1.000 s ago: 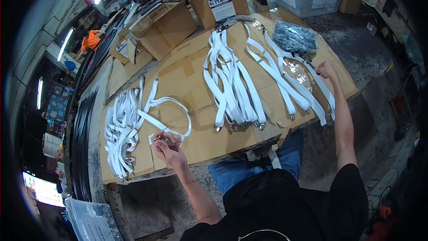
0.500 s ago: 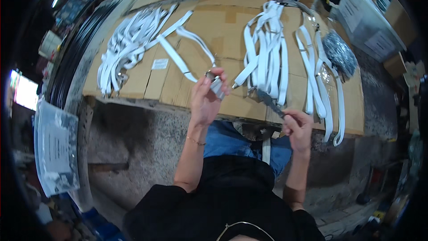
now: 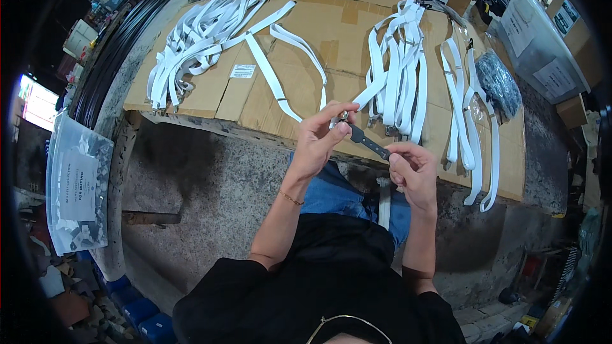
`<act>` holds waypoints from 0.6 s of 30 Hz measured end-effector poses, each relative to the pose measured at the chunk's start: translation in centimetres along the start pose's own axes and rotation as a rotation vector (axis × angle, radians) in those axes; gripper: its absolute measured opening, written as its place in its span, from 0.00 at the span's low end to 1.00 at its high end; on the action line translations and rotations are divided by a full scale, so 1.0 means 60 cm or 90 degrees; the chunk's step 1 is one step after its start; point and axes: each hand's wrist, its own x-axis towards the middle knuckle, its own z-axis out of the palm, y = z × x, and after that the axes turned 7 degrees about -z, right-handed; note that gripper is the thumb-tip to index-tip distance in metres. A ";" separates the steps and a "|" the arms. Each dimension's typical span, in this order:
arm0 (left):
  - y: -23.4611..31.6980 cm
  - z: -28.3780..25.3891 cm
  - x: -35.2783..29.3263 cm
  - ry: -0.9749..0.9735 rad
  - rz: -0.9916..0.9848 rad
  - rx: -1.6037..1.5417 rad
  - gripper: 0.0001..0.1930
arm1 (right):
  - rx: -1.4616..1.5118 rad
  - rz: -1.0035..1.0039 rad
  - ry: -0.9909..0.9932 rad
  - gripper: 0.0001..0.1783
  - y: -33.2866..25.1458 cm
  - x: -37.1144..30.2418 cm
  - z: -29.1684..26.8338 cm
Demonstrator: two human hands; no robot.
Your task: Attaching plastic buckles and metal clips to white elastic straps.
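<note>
Near the table's front edge, my left hand pinches a small shiny metal fitting between thumb and fingers. A short black strap with a row of small holes or studs runs from that fitting to my right hand, whose thumb and fingers are closed on its other end. Behind my left hand lies a white suspender strap in a loop, its near ends reaching the hand; whether it joins the fitting is hidden by the fingers.
White suspenders lie in a big pile at left, a bundle beyond my hands and a few loose ones at right. Beside them sits a dark plastic-wrapped bundle. Flattened cardboard covers the table. A clear bag hangs at left.
My hands have come together, the right moving left with the black strap. The strap now reaches the metal fitting in my left hand. The whole view has shifted slightly.
</note>
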 end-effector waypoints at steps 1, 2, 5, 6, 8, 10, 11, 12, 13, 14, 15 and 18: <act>-0.002 0.000 -0.002 -0.001 -0.017 0.018 0.18 | 0.027 -0.012 -0.008 0.07 0.002 -0.002 -0.004; -0.002 0.002 -0.003 -0.002 -0.016 0.020 0.18 | 0.027 -0.015 -0.009 0.07 0.005 -0.004 -0.008; -0.004 0.014 -0.007 -0.005 -0.061 0.021 0.20 | 0.097 -0.009 -0.015 0.07 0.019 -0.014 -0.015; -0.006 0.020 -0.007 -0.019 -0.056 0.031 0.21 | 0.078 0.004 -0.002 0.07 0.026 -0.016 -0.013; -0.013 0.022 -0.005 -0.080 -0.046 0.084 0.25 | 0.053 0.026 0.017 0.06 0.034 -0.017 -0.004; -0.027 0.035 -0.008 -0.056 -0.022 0.025 0.25 | 0.050 0.030 0.044 0.06 0.046 -0.016 0.015; -0.032 0.040 -0.008 -0.034 0.004 -0.035 0.25 | 0.045 0.031 0.072 0.07 0.049 -0.015 0.025; -0.035 0.037 -0.011 -0.049 -0.031 -0.108 0.24 | 0.053 0.028 0.074 0.05 0.051 -0.013 0.035; -0.040 0.035 -0.011 -0.052 -0.034 -0.108 0.24 | 0.054 0.028 0.078 0.05 0.054 -0.014 0.043; -0.043 0.032 -0.011 -0.068 -0.039 -0.187 0.22 | 0.081 -0.012 0.093 0.04 0.060 -0.014 0.051; -0.044 0.031 -0.010 -0.084 -0.045 -0.267 0.21 | 0.108 -0.052 0.108 0.04 0.065 -0.014 0.053; -0.045 0.027 -0.012 -0.105 -0.080 -0.161 0.18 | 0.193 -0.051 0.108 0.07 0.068 -0.009 0.056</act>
